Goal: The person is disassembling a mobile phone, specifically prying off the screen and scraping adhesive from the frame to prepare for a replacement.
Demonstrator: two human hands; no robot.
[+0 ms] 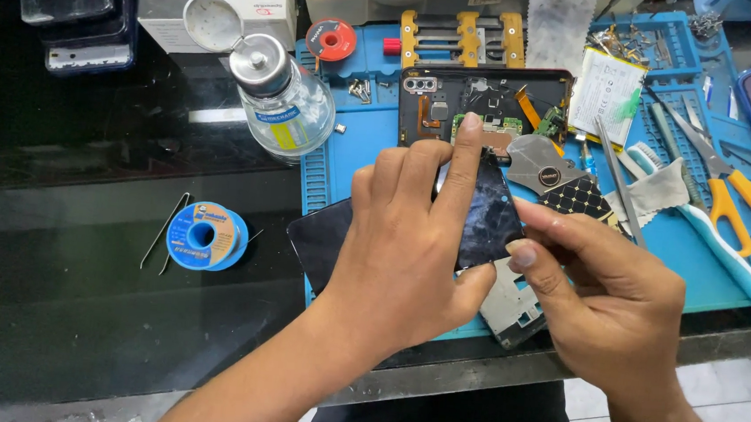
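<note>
1. The left hand sits at the centre of the frame, its back to the camera, with fingers curled round a dark, scuffed flat panel. The index finger lies stretched up along the panel's left edge and the thumb presses the lower edge from below.
2. The right hand comes in from the lower right. Its thumb and forefinger are pressed together on the right edge of the same panel, pinching it.
3. The panel is held tilted above the blue work mat, at mid-frame, between the two hands and clear of the mat.
4. Just behind the fingers, at upper centre, an opened phone body lies on the mat, its camera module and circuit board exposed.
5. Under the hands, a grey metal frame piece juts out at the mat's near edge, and a black flat sheet lies to the left of the wrist.
6. At upper left of centre stands a clear glass bottle with a metal pump top.
7. On the dark table at left lies a blue solder spool, with tweezers just beside it.
8. At the right edge, yellow-handled scissors and a white toothbrush rest on the mat.
</note>
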